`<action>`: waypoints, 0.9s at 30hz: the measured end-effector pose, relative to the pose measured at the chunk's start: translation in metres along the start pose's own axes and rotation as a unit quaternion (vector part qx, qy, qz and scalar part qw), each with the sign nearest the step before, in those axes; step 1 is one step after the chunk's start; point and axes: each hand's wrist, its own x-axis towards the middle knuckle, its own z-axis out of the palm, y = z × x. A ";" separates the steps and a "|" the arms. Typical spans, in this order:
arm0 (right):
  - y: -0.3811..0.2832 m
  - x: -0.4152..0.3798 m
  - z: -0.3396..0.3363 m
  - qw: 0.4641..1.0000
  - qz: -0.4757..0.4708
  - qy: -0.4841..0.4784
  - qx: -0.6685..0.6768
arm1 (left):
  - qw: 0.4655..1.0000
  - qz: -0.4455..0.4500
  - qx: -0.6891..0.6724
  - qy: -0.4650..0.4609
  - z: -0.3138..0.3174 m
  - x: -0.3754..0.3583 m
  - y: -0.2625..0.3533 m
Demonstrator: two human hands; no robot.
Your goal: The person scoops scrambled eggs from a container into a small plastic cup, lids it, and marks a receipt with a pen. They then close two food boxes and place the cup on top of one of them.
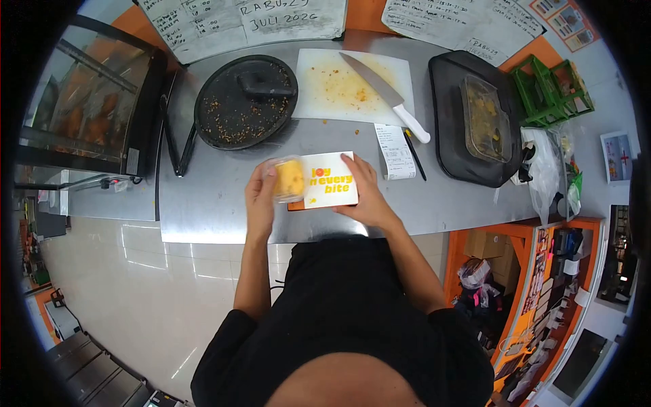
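Note:
My left hand (259, 193) is closed on a small clear plastic tub (289, 178) with yellow food in it. The tub overlaps the left end of a white food box (331, 180) printed with "joy in every bite" in yellow and orange. Around the box's right side my right hand (366, 192) is wrapped, fingers at the far edge and thumb at the near one. Both items are over the front part of the steel counter (224, 203). Past the box lie a printed receipt (395, 152) and a black pen (415, 155).
Behind are a round black pan (237, 112) with crumbs, a white cutting board (319, 95) and a large knife (380, 85). To the right, a black tray (447, 129) bears a clear container (483, 115) near green crates (549, 95). A glass food warmer (88, 102) stands left.

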 end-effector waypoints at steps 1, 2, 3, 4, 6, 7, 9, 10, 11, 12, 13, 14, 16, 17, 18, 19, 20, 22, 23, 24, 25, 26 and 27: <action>-0.002 -0.002 0.004 1.000 0.002 0.000 0.000 | 0.998 0.029 0.056 -0.022 0.011 0.001 -0.004; -0.004 -0.005 0.008 1.000 0.001 0.005 -0.010 | 0.991 0.058 0.112 -0.045 0.021 0.000 -0.008; -0.005 -0.007 0.009 1.000 -0.001 0.011 -0.019 | 0.991 0.056 0.112 -0.047 0.031 -0.002 -0.010; -0.005 -0.010 0.007 1.000 0.004 -0.006 -0.007 | 0.968 0.100 0.223 -0.048 0.042 -0.004 -0.011; -0.007 -0.019 0.000 0.999 0.008 0.004 0.035 | 0.940 0.131 0.312 -0.039 0.049 -0.007 -0.017; -0.006 -0.023 -0.001 0.997 0.010 0.013 0.078 | 0.939 0.130 0.315 -0.045 0.046 -0.009 -0.021; 0.006 -0.034 0.002 0.993 0.027 0.017 0.113 | 0.959 0.150 0.238 -0.019 0.034 -0.011 -0.028; 0.013 -0.040 0.007 0.989 0.039 0.016 0.144 | 0.959 0.147 0.241 -0.027 0.028 -0.013 -0.034; 0.019 -0.044 0.014 0.988 0.044 0.023 0.145 | 0.964 0.110 0.240 0.015 0.022 -0.013 -0.042; 0.023 -0.046 0.021 0.985 0.041 0.013 0.169 | 0.967 0.073 0.238 0.056 0.017 -0.011 -0.050; 0.026 -0.048 0.029 0.981 0.039 0.004 0.192 | 0.967 0.073 0.239 0.047 0.013 -0.008 -0.057; 0.025 -0.047 0.034 0.982 0.032 0.024 0.187 | 0.990 0.011 0.141 0.021 0.007 -0.005 -0.065; 0.027 -0.039 0.046 0.985 0.021 0.026 0.168 | 0.997 -0.041 0.060 -0.017 0.001 -0.004 -0.065; 0.026 -0.035 0.051 0.988 0.007 0.018 0.151 | 0.998 -0.034 0.056 -0.015 0.003 -0.004 -0.057; 0.021 -0.027 0.053 0.989 0.011 0.021 0.149 | 0.998 -0.033 0.044 -0.022 -0.001 0.000 -0.055; 0.016 -0.021 0.055 0.988 0.016 0.007 0.154 | 0.999 -0.033 0.031 -0.025 -0.010 0.004 -0.053; 0.012 -0.014 0.057 0.987 0.020 -0.008 0.159 | 0.999 -0.025 0.018 -0.017 -0.028 0.014 -0.064; 0.013 0.000 0.061 0.983 0.018 -0.026 0.179 | 0.999 -0.022 0.027 -0.006 -0.053 0.024 -0.062; 0.014 0.003 0.063 0.979 0.013 -0.042 0.197 | 0.999 -0.018 0.037 -0.021 -0.069 0.028 -0.065; 0.012 0.001 0.065 0.984 0.007 -0.029 0.174 | 0.997 -0.026 0.037 0.058 -0.067 0.022 -0.055; 0.012 -0.005 0.063 0.984 0.010 -0.035 0.174 | 0.989 -0.033 0.038 0.138 -0.066 0.015 -0.044; 0.008 -0.014 0.062 0.983 0.026 0.014 0.180 | 0.985 0.004 0.058 0.165 -0.085 0.012 -0.044; 0.005 -0.024 0.062 0.979 0.043 0.062 0.187 | 0.971 0.040 0.071 0.223 -0.082 -0.003 -0.027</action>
